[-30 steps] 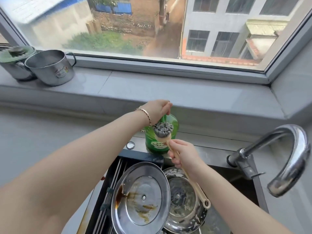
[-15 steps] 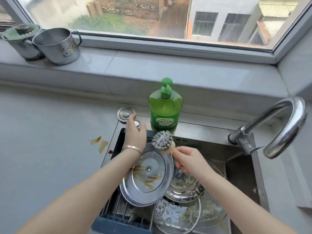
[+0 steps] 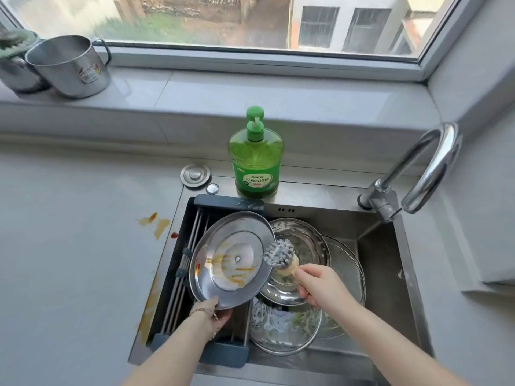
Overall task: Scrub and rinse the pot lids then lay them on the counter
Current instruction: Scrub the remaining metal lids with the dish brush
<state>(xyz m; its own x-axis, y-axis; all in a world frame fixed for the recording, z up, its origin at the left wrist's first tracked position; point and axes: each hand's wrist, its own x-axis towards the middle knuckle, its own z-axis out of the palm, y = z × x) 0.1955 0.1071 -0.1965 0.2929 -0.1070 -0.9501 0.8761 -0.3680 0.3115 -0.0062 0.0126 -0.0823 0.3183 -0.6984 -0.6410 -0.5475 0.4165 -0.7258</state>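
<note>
Holding noted, both hands engaged. The left hand grips the stained steel lid by the rim nearest the person, with the fingers closed on the edge. The lid rises away from this grip, tilted. The face with the small centre hole is turned up and carries orange-brown smears around the hole.

The right hand is wrapped round the pale handle of the dish brush. The grey bristle head sits just beyond the knuckles, at the right rim of the held lid; cannot tell whether the bristles touch it.

Under the right-hand grip, in the sink, more lids lie overlapped:
- a second steel lid directly below the brush head
- a glass lid nearer the person, with suds on it
- a further lid rim to the right

Under the left-hand grip a dark drain rack spans the left part of the sink.

Beyond both grips a green soap bottle stands upright on the back ledge. The faucet is to the right of the right hand, well apart from it. The counter to the left of the left hand has orange stains. Steel pots stand on the sill, far beyond and to the left.
</note>
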